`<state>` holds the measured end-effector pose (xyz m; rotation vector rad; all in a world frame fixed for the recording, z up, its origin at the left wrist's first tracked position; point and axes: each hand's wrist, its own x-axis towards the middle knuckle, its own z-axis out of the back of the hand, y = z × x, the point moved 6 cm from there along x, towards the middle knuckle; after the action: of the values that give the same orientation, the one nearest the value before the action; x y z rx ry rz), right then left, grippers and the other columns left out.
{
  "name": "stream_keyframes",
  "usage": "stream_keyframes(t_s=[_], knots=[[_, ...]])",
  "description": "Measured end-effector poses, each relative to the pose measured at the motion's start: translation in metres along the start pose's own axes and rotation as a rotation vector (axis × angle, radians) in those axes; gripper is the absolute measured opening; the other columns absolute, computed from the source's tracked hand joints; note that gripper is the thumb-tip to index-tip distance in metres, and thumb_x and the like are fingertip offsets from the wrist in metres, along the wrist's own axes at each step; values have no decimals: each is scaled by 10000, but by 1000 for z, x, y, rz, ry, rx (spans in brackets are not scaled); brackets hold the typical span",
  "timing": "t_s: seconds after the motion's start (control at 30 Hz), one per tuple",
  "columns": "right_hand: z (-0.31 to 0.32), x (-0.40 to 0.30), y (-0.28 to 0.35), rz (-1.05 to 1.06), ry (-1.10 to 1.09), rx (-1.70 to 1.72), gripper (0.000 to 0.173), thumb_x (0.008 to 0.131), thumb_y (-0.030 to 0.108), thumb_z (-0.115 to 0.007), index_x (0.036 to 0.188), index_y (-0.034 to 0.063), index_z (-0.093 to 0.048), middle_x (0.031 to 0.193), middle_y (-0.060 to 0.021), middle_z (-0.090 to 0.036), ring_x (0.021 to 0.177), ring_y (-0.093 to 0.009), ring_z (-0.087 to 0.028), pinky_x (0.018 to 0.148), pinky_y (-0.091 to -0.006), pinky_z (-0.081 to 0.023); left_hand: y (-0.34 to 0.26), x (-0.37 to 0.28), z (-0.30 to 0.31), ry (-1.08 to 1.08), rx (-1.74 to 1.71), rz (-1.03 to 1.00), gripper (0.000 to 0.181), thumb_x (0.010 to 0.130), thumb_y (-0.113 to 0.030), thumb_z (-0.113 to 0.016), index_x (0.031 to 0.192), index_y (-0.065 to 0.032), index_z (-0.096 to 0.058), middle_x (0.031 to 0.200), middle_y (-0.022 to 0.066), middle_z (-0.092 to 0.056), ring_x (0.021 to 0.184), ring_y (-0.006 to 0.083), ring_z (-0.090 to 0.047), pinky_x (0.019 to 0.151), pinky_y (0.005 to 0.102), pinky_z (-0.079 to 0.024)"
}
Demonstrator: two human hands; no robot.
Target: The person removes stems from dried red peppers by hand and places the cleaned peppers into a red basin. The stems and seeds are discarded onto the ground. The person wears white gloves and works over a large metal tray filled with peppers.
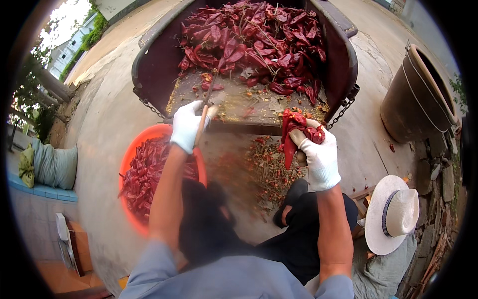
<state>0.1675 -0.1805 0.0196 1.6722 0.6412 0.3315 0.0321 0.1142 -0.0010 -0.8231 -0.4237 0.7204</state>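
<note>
My left hand, in a white work glove, is closed around the wooden handle of a thin tool. The tool's slim dark shaft points up over the bed of a cart; its exact kind is unclear. In my right hand, also gloved, is a bunch of dried red chili peppers, held just in front of the bed's near edge. A large heap of dried red chilies fills the far part of the bed. Left of my legs, partly behind my left forearm, stands an orange-red tub full of dried chilies.
Stems and chili scraps lie on the ground between my feet and the cart. Chains hang at the bed's corners. A tall brown vat stands at the right, a pale hat beside my right knee, and a stuffed sack at the far left.
</note>
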Motion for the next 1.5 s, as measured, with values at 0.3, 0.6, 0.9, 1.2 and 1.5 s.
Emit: stream_keyframes(t_s=[0.3,0.6,0.9,1.2,1.5], knots=[[-20,3,0,-89,78,58,308,902,138,-750,1171,10,-673,709,23,-616,497,-21,-455,438,-205,-333,40,83,47,-40,1055,142,348,817,-382,-681,1044,-126,-749,1011,145,-744,975,342,-706,863,438,-557],[-25,11,-2,-42,131,-24,310,888,98,-754,1169,-17,-686,930,-12,-710,780,-50,-618,665,-210,-494,11,113,-3,-67,992,-462,219,875,-207,-647,1085,-149,-666,1108,131,-631,1014,342,-635,860,451,-536],[-28,16,5,541,1,-620,280,794,72,-798,1058,69,-706,1157,-123,-707,894,-276,-714,812,-324,-550,-14,82,-6,-56,532,-118,303,880,-271,-717,1101,-70,-668,1035,178,-730,973,312,-708,871,439,-535],[-48,2,18,838,30,-907,352,695,-1,-735,1011,154,-718,1373,-139,-616,992,-317,-715,796,-360,-585,-73,-32,-37,156,-59,-303,301,850,-80,-776,1131,-4,-703,929,45,-739,769,70,-663,704,248,-555],[-70,-8,-10,877,165,-1230,268,712,95,-719,962,113,-625,1268,-52,-630,778,-238,-693,643,-372,-560,-83,-58,-44,199,-197,-481,211,842,-23,-764,1051,6,-750,931,93,-734,824,112,-685,727,262,-558]])
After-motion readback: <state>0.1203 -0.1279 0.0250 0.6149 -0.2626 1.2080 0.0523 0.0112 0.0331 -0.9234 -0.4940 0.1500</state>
